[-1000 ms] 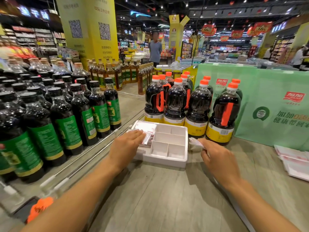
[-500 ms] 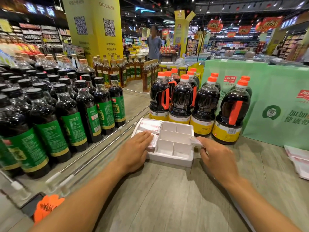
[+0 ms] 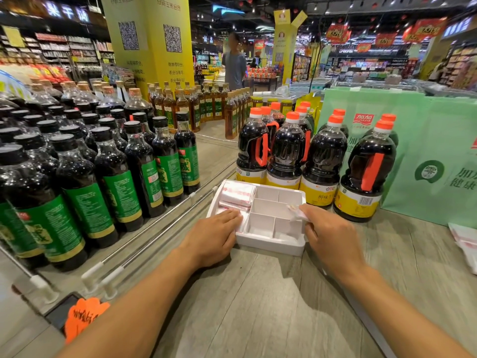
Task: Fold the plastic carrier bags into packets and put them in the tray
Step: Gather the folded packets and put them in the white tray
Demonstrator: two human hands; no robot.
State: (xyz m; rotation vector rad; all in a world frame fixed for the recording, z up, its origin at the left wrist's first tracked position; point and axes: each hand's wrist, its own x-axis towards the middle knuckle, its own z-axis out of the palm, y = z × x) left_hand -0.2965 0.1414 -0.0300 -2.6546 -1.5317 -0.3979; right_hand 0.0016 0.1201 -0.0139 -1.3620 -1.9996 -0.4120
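Note:
A white foam tray with several compartments sits on the wooden counter in front of me. Folded white-and-red bag packets fill its left compartment. My left hand lies flat with straight fingers pressing on the packets at the tray's near left corner. My right hand pinches a small folded bag packet just above the tray's right edge.
Large soy sauce bottles with orange caps stand right behind the tray. Rows of dark green-labelled bottles line the shelf at left. A green display board rises at right, with flat unfolded bags lying below it.
My right hand has carried its packet leftward from beside the tray to over its right edge. My left hand has stayed pressing on the packets in the left compartment.

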